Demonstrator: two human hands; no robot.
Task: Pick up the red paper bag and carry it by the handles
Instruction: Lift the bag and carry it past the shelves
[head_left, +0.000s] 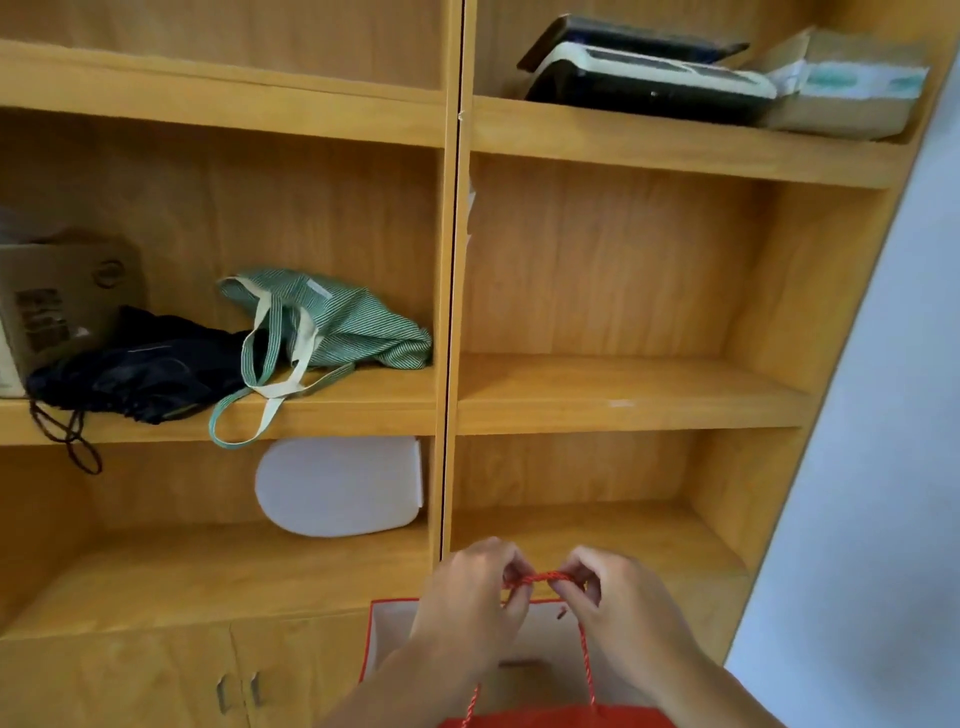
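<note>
A wooden shelf unit (623, 395) fills the view ahead of and above the hands, split by a vertical divider that rises just above the left hand. The compartment straight above the hands is bare wood.

Far above the right hand, on the top shelf, lies a dark and cream flat device (649, 78) with a cardboard box (852, 88) touching it on its right.

Up and to the left of the left hand, a green striped cloth bag (343, 322) slumps on a shelf, its straps hanging over the edge. Beside it, further left, is a dark bag (135, 374), and past that a cardboard box at the frame edge (52, 301).

Just above and left of the left hand, a white rounded panel (337, 486) leans at the back of the lower compartment.

The red paper bag (550, 719) hangs directly below the hands, mouth open, its pale inside showing.

Its red twisted cord handles (540, 578) run up from the bag rim and are stretched in a short span between the 2 hands.

The left hand (467, 608) is closed, fingers pinching the handles at the left end. The right hand (623, 613) is closed too, fingertips pinching the same cords at the right end.
</note>
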